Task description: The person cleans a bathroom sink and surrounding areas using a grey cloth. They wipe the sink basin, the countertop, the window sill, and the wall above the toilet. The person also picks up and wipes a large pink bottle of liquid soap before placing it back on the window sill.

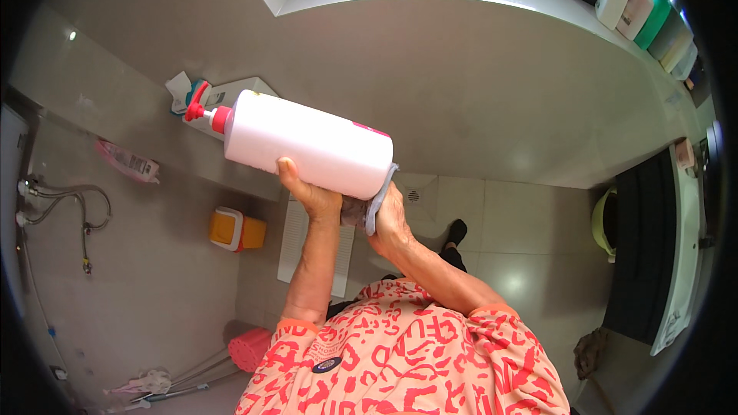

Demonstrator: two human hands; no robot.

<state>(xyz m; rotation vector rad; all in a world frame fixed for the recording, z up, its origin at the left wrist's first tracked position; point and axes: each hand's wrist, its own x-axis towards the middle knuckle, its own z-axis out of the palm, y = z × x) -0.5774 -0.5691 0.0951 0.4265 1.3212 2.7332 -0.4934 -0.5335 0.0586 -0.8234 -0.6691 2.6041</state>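
A large pale pink bottle (pixel 307 138) with a red pump head (pixel 198 104) lies tilted on its side in front of me, the pump toward the left. My left hand (pixel 314 198) grips it from below, with the thumb up along its near side. My right hand (pixel 390 224) is closed on a grey cloth (pixel 381 201) and presses it against the bottle's base at the right end. Part of the cloth hangs between my two hands. The fingers of my left hand behind the bottle are hidden.
Several bottles (pixel 636 4) stand on the window ledge at the upper right. A white box (pixel 257 91) is behind the pump. At left are an orange and white bin (pixel 237 229) and hanging hoses (pixel 84 207). A dark cabinet (pixel 642 246) and green basin (pixel 603 221) stand at right.
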